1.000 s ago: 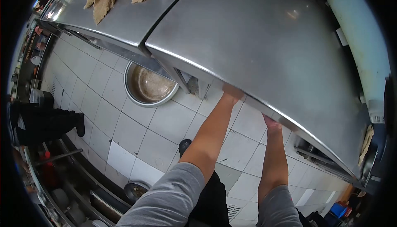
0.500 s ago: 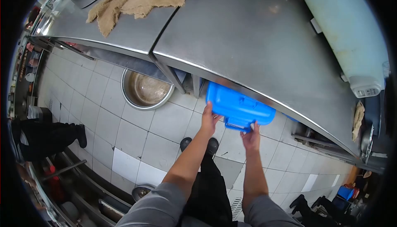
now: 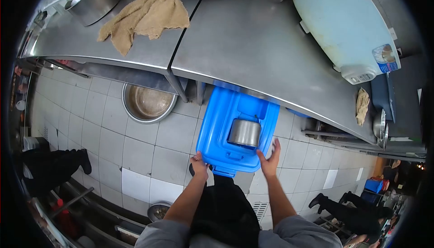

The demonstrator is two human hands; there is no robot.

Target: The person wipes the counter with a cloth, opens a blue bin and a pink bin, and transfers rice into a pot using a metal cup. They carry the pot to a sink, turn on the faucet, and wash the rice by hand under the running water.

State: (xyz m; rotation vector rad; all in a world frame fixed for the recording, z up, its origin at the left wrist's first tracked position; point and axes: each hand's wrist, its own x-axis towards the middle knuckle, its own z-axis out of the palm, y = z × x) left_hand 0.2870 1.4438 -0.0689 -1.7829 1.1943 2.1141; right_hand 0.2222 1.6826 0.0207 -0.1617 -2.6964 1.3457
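Observation:
A blue lidded plastic bin (image 3: 212, 133) sticks out from under the steel table, its far end hidden below the tabletop. On its recessed lid rests a steel cup or small pot (image 3: 245, 133), which appears to lie on its side. My left hand (image 3: 199, 166) is closed on the bin's near left corner, its fingertips partly hidden by the rim. At the near right edge, my right hand (image 3: 270, 158) has its fingers spread, with the thumb at the rim and the other fingers off it.
The steel table (image 3: 226, 44) holds a brown cloth (image 3: 156, 15), a pale rice dispenser or similar appliance (image 3: 343, 26) and a metal pot (image 3: 97, 4). A large metal basin (image 3: 149, 103) sits on the tiled floor at left. Other people's legs (image 3: 54, 164) show at both sides.
The blue bin has come out from under the table toward me, bringing the metal cup into view. Both hands moved back nearer my body, and my right hand's fingers have spread.

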